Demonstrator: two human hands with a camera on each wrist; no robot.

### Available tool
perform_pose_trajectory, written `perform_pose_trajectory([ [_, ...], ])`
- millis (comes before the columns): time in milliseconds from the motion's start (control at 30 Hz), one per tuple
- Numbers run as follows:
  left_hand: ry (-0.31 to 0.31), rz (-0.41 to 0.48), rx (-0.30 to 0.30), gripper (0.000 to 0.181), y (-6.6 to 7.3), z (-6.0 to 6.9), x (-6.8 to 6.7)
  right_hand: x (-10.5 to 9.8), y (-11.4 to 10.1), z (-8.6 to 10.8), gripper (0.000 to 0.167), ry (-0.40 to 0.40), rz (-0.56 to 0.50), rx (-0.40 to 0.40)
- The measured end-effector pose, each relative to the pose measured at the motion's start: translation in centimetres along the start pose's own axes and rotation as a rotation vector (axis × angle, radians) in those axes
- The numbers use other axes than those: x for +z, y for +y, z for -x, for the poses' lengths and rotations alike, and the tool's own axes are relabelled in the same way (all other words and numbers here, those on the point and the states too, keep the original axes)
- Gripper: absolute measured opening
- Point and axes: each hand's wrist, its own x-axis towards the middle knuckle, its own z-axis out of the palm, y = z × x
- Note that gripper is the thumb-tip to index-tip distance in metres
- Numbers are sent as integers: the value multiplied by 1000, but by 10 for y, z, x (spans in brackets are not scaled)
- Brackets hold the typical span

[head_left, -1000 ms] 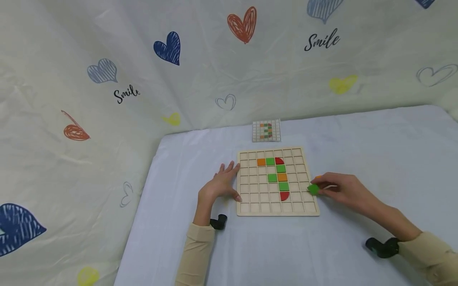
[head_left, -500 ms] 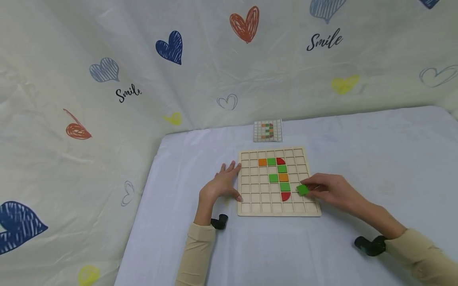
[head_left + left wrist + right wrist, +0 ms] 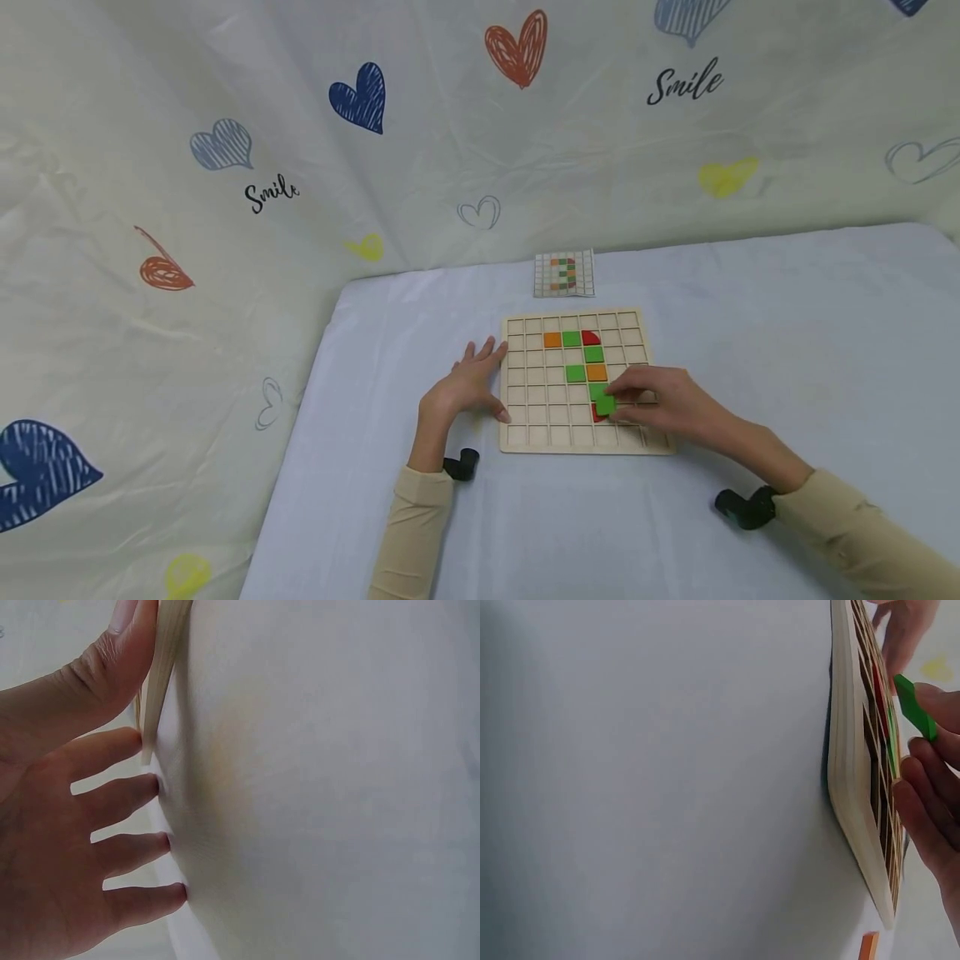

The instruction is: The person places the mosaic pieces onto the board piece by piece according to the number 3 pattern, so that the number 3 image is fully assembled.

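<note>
A wooden grid board (image 3: 536,396) lies on the white cloth. My left hand (image 3: 459,392) rests at its left edge with fingers spread; in the left wrist view the thumb lies along the board's side (image 3: 166,667). My right hand (image 3: 675,404) pinches a green square tile (image 3: 605,405) over the board, in front of a red rounded tile (image 3: 596,415) that it partly hides. The right wrist view shows this green tile (image 3: 915,709) tilted and raised off the grid. Green, orange and red tiles, such as the orange one (image 3: 596,372), sit in the cells.
Behind the board lies a pattern card (image 3: 564,273) with a similar coloured figure. A loose orange tile (image 3: 868,946) is on the cloth beyond the board's corner in the right wrist view. A printed backdrop (image 3: 420,167) rises behind the table.
My right hand has carried the green tile leftward from the board's right edge to above the lower tiles. The left hand has stayed at the left edge.
</note>
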Motion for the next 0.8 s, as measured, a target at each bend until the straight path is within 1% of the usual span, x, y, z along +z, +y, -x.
perform_pose_trajectory([
  [300,-2,-7,-7,121,1,1,-1,5,-7,-9,25,-58,-24,22],
  [533,-2,-13,-14,121,1,1,-1,14,-9,-17,24,-83,9,-20],
  [800,-8,-12,-18,121,3,0,-2,19,-13,-25,23,-154,63,7],
])
